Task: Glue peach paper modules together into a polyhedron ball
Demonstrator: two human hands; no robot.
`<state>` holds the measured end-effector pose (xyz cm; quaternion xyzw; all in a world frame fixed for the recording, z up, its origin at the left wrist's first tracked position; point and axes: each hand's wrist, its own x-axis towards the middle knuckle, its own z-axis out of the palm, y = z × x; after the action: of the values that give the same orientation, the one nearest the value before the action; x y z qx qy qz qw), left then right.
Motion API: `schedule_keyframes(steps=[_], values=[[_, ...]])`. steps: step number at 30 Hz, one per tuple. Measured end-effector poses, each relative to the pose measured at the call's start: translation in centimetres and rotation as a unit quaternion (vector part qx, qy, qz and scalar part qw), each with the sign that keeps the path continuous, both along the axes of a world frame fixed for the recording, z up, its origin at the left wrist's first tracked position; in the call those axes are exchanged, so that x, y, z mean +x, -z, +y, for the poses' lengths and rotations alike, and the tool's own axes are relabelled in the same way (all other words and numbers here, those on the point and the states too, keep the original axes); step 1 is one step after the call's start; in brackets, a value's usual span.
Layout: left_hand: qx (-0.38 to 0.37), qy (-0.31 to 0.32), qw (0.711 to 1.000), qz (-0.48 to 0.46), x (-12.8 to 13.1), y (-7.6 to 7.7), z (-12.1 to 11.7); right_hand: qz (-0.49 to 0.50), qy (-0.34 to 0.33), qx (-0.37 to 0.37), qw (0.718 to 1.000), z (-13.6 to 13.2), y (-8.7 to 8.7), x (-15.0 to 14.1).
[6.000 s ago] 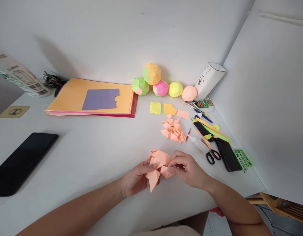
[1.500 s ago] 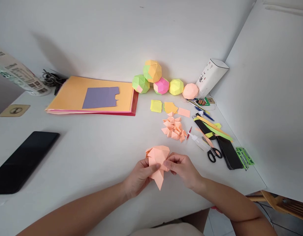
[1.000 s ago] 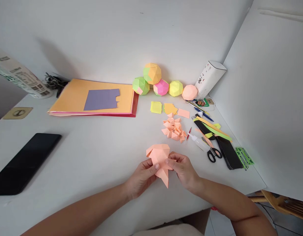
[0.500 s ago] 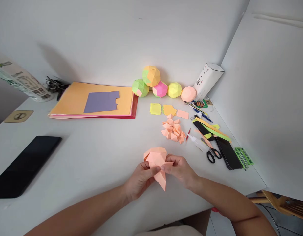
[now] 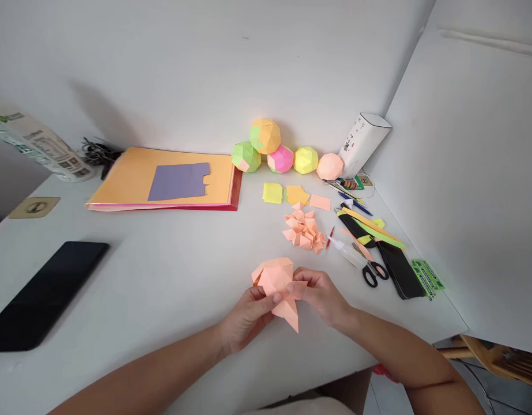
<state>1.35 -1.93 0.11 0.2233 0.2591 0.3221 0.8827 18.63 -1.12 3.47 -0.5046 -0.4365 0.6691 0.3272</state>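
Holds a faceted, hollow-looking form of peach folded paper (image 5: 276, 275) in both hands, over the near part of the white desk (image 5: 183, 248). Supports its lower left side with the left hand (image 5: 248, 314), thumb on the front face, fingers curled behind and nearly closed, probably for a steady grip without crushing thin paper. Pinches the right edge with the right hand (image 5: 320, 294), thumb and forefinger almost together at a small jutting tip, likely for control of the folds; cannot tell the hidden fingertips' exact hold. Leaves a pointed peach paper flap (image 5: 293, 320) free below. Has a loose pile of small folded peach paper pieces (image 5: 304, 230) just beyond, near a translucent white plastic squeeze bottle (image 5: 347, 252) and black-handled scissors (image 5: 370, 274), seemingly grouped for easy reach.
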Motion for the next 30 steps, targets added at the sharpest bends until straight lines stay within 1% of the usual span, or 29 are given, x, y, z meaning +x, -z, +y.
schedule_keyframes(steps=[2, 4, 7, 9, 11, 12, 13, 14, 15, 16, 17, 18, 19, 20, 22, 23, 24, 26, 28, 30], values=[[0.018, -0.001, 0.999, -0.043, 0.0, 0.0, 0.0, -0.014, -0.033, 0.021, 0.999, 0.5, -0.2, 0.9], [0.027, -0.003, 0.996, -0.080, 0.0, -0.1, 0.1, -0.038, -0.080, 0.027, 0.996, 1.1, -0.4, 1.9], [0.013, -0.021, 0.997, -0.078, -0.2, 0.1, 0.4, -0.055, -0.164, -0.012, 0.985, 1.7, -0.7, 3.4], [0.010, -0.068, 0.997, -0.026, -0.5, 0.5, 0.9, -0.041, -0.202, -0.038, 0.978, 2.1, -0.9, 4.1], [0.005, -0.147, 0.989, 0.023, -0.9, 1.0, 1.6, -0.026, -0.225, -0.057, 0.972, 2.3, -1.0, 4.4], [0.018, -0.181, 0.983, 0.025, -1.1, 1.2, 2.0, -0.023, -0.237, -0.067, 0.969, 2.4, -1.0, 4.4], [0.044, -0.199, 0.978, 0.032, -1.3, 1.2, 2.3, -0.024, -0.249, -0.080, 0.965, 2.5, -1.0, 4.3], [0.082, -0.200, 0.975, 0.052, -1.5, 1.1, 2.5, -0.027, -0.261, -0.097, 0.960, 2.6, -0.9, 4.2], [0.123, -0.185, 0.972, 0.078, -1.6, 1.0, 2.5, -0.031, -0.271, -0.114, 0.955, 2.6, -0.8, 3.9], [0.159, -0.147, 0.972, 0.097, -1.6, 0.7, 2.5, -0.034, -0.279, -0.129, 0.951, 2.6, -0.7, 3.6], [0.178, -0.087, 0.974, 0.107, -1.6, 0.4, 2.3, -0.037, -0.285, -0.143, 0.947, 2.6, -0.5, 3.3], [0.180, -0.015, 0.978, 0.109, -1.6, 0.1, 2.1, -0.039, -0.289, -0.155, 0.944, 2.5, -0.3, 3.0], [0.180, 0.042, 0.977, 0.103, -1.6, -0.2, 1.8, -0.038, -0.289, -0.163, 0.942, 2.5, -0.2, 2.7], [0.176, 0.086, 0.976, 0.099, -1.6, -0.4, 1.5, -0.033, -0.286, -0.169, 0.943, 2.4, 0.0, 2.5], [0.165, 0.121, 0.973, 0.109, -1.5, -0.7, 1.2, -0.014, -0.270, -0.180, 0.946, 2.3, 0.1, 2.2], [0.149, 0.122, 0.975, 0.114, -1.4, -0.8, 1.1, 0.002, -0.257, -0.185, 0.949, 2.3, 0.2, 2.1], [0.128, 0.116, 0.978, 0.119, -1.4, -0.8, 1.1, 0.023, -0.241, -0.186, 0.952, 2.3, 0.1, 2.0], [0.079, 0.071, 0.987, 0.121, -1.3, -0.7, 1.2, 0.070, -0.197, -0.177, 0.962, 2.3, 0.0, 2.1], [0.050, 0.011, 0.991, 0.125, -1.3, -0.6, 1.3, 0.105, -0.138, -0.145, 0.974, 2.3, -0.2, 2.2], [0.044, -0.040, 0.989, 0.132, -1.2, -0.4, 1.4, 0.119, -0.084, -0.099, 0.984, 2.4, -0.2, 2.4]])
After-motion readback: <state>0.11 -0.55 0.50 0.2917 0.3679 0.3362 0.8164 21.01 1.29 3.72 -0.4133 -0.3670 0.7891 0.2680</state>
